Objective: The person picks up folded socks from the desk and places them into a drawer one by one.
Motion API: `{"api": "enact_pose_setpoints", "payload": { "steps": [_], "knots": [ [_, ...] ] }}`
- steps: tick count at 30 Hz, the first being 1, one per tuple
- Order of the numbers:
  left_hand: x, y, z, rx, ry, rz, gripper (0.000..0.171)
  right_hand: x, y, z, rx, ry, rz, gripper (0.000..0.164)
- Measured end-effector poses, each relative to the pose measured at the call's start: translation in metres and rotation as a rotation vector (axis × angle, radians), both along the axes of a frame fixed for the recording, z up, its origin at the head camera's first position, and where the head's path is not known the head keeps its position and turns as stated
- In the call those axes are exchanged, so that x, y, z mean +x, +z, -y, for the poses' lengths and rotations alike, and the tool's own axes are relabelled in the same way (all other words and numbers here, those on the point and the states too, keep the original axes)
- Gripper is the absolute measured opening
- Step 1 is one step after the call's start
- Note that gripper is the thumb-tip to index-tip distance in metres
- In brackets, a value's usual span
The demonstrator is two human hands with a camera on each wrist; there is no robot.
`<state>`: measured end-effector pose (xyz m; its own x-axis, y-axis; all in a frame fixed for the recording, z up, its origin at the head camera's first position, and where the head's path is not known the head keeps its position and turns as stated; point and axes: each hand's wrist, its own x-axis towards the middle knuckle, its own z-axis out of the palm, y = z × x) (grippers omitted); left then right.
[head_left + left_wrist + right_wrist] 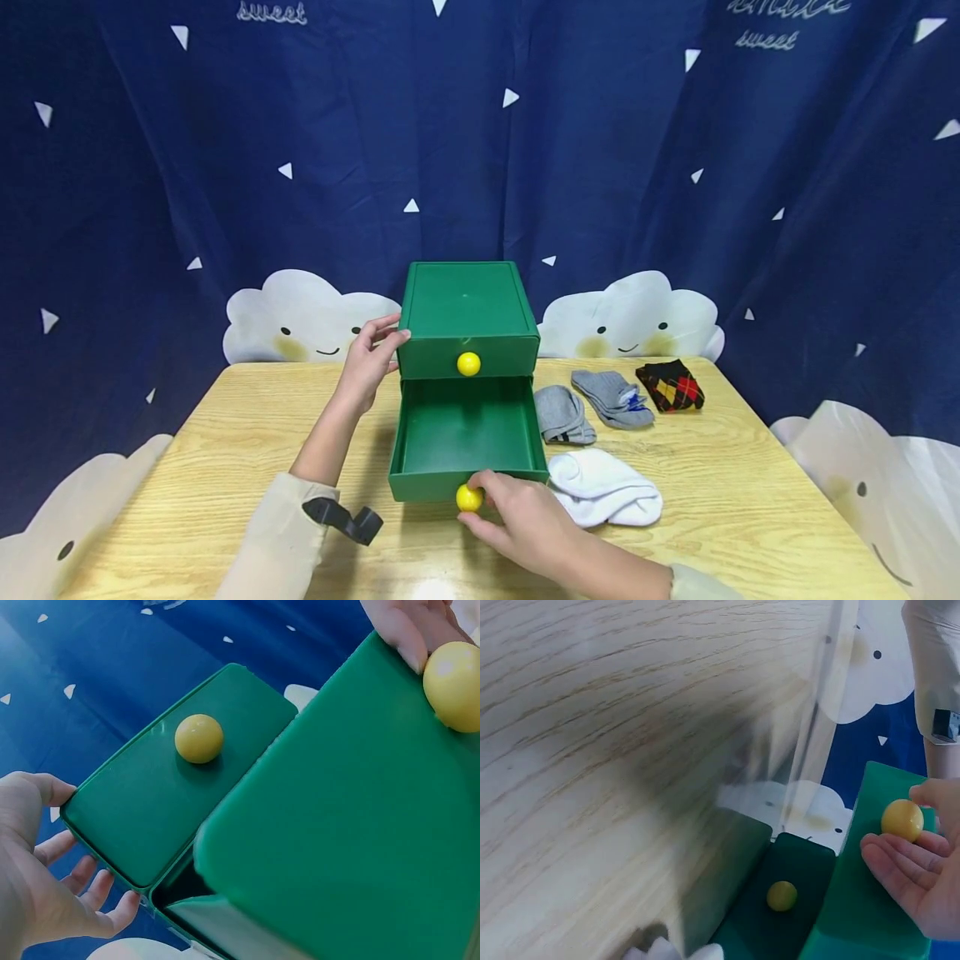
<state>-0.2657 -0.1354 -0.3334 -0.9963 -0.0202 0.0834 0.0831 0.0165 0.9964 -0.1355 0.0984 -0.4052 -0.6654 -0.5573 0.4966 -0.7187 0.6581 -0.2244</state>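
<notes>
A green two-drawer cabinet stands on the table, its upper drawer closed. The lower drawer is pulled out, and nothing lies inside it. My right hand pinches that drawer's round yellow knob between thumb and fingers. The same grip shows in the right wrist view, with the fingers around the knob. My left hand rests against the cabinet's left side near the upper front corner. In the left wrist view its fingers are spread along that side.
To the right of the cabinet lie white socks, grey socks with dark stripes, plain grey socks and a dark argyle pair. The wooden table ends at a blue curtain with cloud shapes.
</notes>
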Motion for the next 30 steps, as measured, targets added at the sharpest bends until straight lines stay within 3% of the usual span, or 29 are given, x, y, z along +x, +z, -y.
{"api": "enact_pose_setpoints", "payload": {
  "steps": [3, 7, 11, 14, 19, 22, 25, 30],
  "knots": [
    [0.0, 0.0, 0.0, -0.006, -0.002, -0.002, 0.048, 0.002, 0.006, -0.006, -0.06, 0.021, 0.013, 0.021],
    [0.0, -0.001, 0.0, -0.004, -0.006, -0.004, 0.048, 0.0, 0.018, -0.019, -0.152, 0.039, -0.058, 0.011],
    [0.0, -0.001, 0.0, -0.005, -0.006, -0.006, 0.048, -0.006, 0.034, -0.036, -0.202, -0.019, -0.08, 0.008],
    [0.0, -0.001, 0.001, -0.007, -0.005, -0.008, 0.048, -0.014, 0.046, -0.052, -0.208, -0.117, -0.005, 0.007],
    [-0.001, 0.0, 0.001, 0.004, -0.003, -0.008, 0.047, -0.037, 0.054, -0.084, -0.128, -0.299, 0.209, 0.006],
    [-0.002, 0.0, 0.001, 0.004, -0.003, -0.006, 0.048, -0.052, 0.048, -0.102, -0.041, -0.369, 0.32, 0.007],
    [-0.001, 0.0, 0.001, 0.003, 0.0, -0.002, 0.047, -0.063, 0.035, -0.118, 0.033, -0.402, 0.375, 0.009],
    [0.0, 0.0, 0.001, 0.0, 0.006, 0.003, 0.047, -0.074, 0.014, -0.138, 0.084, -0.406, 0.492, 0.033]
  ]
}}
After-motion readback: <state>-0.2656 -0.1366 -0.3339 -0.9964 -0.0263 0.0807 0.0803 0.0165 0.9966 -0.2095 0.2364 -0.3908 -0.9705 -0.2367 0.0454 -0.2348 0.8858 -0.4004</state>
